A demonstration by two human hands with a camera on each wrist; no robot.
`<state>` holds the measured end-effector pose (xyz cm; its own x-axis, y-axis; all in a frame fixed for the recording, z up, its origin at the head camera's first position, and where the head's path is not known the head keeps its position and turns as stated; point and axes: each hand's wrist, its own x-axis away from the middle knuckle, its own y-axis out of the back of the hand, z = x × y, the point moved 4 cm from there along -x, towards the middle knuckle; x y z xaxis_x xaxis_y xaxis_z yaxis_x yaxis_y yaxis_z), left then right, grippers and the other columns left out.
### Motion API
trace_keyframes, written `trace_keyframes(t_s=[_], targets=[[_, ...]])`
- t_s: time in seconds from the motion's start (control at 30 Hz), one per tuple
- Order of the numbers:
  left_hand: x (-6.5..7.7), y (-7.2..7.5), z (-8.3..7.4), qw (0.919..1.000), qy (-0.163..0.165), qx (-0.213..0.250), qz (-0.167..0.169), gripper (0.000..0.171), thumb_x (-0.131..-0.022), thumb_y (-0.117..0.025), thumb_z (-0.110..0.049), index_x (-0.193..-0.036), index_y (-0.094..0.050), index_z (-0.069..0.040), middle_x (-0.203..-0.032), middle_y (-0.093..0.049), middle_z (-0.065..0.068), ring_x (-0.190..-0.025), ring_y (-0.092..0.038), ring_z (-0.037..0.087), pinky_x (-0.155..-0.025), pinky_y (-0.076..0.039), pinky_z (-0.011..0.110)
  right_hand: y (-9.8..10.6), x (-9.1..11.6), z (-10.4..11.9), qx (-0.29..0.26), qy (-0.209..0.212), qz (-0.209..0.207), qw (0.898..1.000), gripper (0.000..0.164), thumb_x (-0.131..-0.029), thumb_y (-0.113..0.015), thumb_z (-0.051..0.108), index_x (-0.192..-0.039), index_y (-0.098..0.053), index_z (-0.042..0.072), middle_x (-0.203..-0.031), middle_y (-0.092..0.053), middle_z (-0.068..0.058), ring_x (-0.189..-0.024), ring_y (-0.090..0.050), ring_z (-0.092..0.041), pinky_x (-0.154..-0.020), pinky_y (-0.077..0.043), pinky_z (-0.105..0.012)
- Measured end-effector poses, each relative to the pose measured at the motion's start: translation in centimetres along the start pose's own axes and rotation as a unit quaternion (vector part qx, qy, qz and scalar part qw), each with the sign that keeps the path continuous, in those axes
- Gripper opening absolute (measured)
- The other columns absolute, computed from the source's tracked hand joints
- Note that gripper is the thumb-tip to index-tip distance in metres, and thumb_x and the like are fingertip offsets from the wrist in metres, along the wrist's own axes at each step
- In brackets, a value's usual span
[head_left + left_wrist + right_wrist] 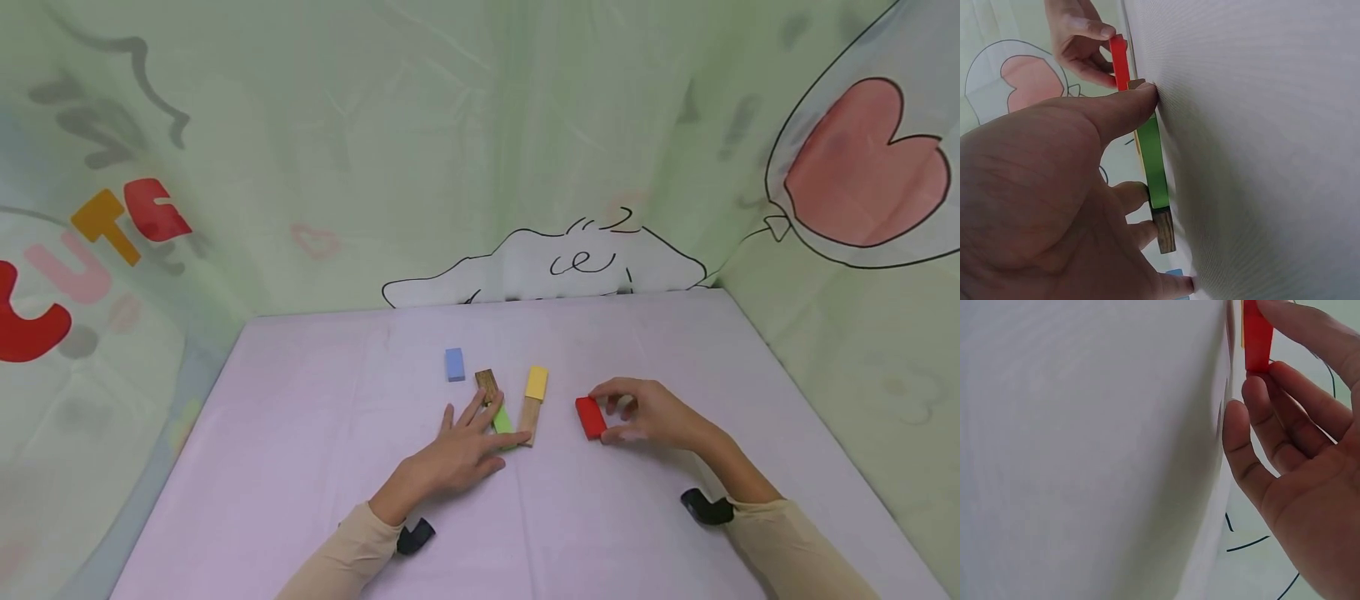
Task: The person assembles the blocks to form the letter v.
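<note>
My right hand [660, 412] pinches a red block [590, 418] by its ends, thumb at the near end and fingertips at the far end. The spread left hand [461, 454] lies over a slanting row made of a dark brown wooden block [487, 383] and a green block [503, 422], its fingertips touching them. Beside that row, a light wooden block [529, 421] and a yellow block [536, 383] line up end to end, so the two rows form a narrow V. In the left wrist view the thumb rests by the green block's near end [1154, 162].
A blue block [454, 365] stands alone on the table, beyond the left hand. The table [300, 433] wears a pale pinkish cloth. Printed curtains [450, 150] enclose its back and both sides. Black wrist straps [707, 507] show at the sleeves.
</note>
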<state>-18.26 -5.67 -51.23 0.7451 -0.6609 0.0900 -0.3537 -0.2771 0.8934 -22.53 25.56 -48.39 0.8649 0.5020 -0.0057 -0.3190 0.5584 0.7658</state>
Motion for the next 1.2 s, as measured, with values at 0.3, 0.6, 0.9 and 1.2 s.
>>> trace_keyframes(t_s=[0.3, 0.6, 0.9, 1.2], targets=[[-0.2, 0.2, -0.3, 0.9991, 0.027, -0.028, 0.018, 0.051, -0.108, -0.061, -0.035, -0.155, -0.049, -0.049, -0.181, -0.009, 0.008, -0.169, 0.000, 0.038, -0.123, -0.015, 0.081, 0.3, -0.3, -0.1, -0.026, -0.014, -0.034, 0.999, 0.059, -0.077, -0.095, 0.015, -0.130, -0.070, 0.008, -0.113, -0.072, -0.007, -0.096, -0.063, -0.021, -0.081, -0.062, -0.032], [-0.1, 0.2, -0.3, 0.9993, 0.027, -0.016, 0.020, 0.052, -0.108, -0.061, -0.034, -0.156, -0.049, -0.048, -0.181, -0.009, 0.009, -0.168, 0.002, 0.038, -0.123, -0.013, 0.081, 0.7, -1.2, -0.2, -0.022, -0.038, -0.069, 0.997, 0.062, -0.078, -0.095, 0.017, -0.132, -0.068, 0.003, -0.116, -0.070, -0.015, -0.097, -0.061, -0.023, -0.079, -0.060, -0.027], [-0.1, 0.6, -0.7, 0.9987, 0.026, -0.038, 0.021, 0.051, -0.108, -0.060, -0.035, -0.156, -0.049, -0.049, -0.181, -0.010, 0.009, -0.168, -0.002, 0.038, -0.123, -0.016, 0.080, 0.7, -2.1, -0.1, -0.028, -0.049, -0.091, 0.994, 0.062, -0.078, -0.095, 0.017, -0.132, -0.068, 0.002, -0.108, -0.068, -0.016, -0.096, -0.061, -0.025, -0.079, -0.058, -0.024], [-0.1, 0.5, -0.7, 0.9985, 0.036, -0.033, 0.026, 0.051, -0.108, -0.061, -0.035, -0.155, -0.049, -0.049, -0.181, -0.010, 0.007, -0.169, -0.001, 0.037, -0.124, -0.014, 0.080, 0.4, -3.8, 0.3, -0.015, -0.071, -0.105, 0.992, 0.060, -0.082, -0.092, 0.019, -0.135, -0.067, 0.002, -0.108, -0.069, -0.017, -0.097, -0.063, -0.027, -0.076, -0.055, -0.019]])
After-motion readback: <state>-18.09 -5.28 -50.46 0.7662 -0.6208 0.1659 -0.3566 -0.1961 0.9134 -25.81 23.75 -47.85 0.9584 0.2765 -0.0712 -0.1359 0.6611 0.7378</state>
